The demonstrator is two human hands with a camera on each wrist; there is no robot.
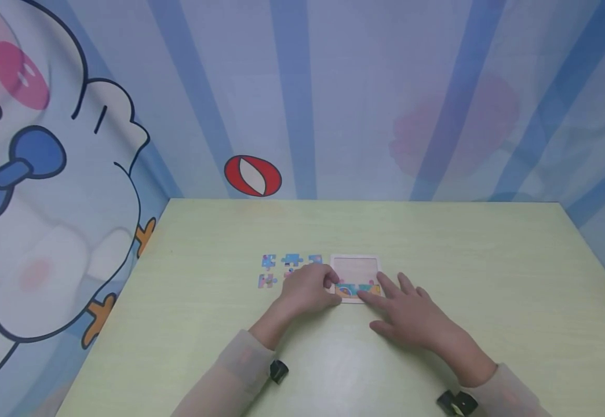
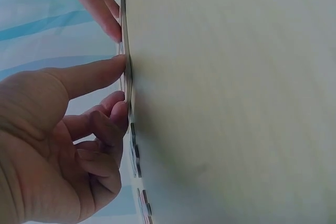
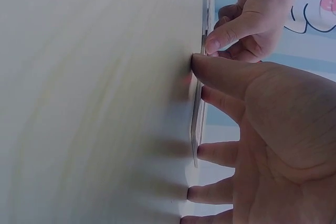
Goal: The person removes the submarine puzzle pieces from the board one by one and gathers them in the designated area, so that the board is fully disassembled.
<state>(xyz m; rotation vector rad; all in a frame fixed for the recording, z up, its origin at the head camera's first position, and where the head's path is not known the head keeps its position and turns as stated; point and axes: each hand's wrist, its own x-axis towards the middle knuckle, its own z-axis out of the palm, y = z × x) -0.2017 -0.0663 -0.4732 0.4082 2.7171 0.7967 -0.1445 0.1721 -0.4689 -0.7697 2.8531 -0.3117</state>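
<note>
A small puzzle frame (image 1: 354,256) with a pale rim lies flat on the table. Colourful jigsaw pieces (image 1: 352,289) form a row along its near side, and the pale backing shows above them. My left hand (image 1: 306,289) holds the frame's left side, its thumb at the near corner and its fingers curled by the rim. My right hand (image 1: 409,307) is spread over the right side; its index fingertip touches the row of pieces. In the right wrist view, the right thumb (image 3: 226,74) rests near the frame's near edge (image 3: 195,124).
Several loose jigsaw pieces (image 1: 268,281) lie left of the frame, some partly hidden behind the left hand. The pale green table (image 1: 438,243) ends at a printed cloth backdrop (image 1: 334,116). Dark wrist devices (image 1: 279,371) sit at both sleeves.
</note>
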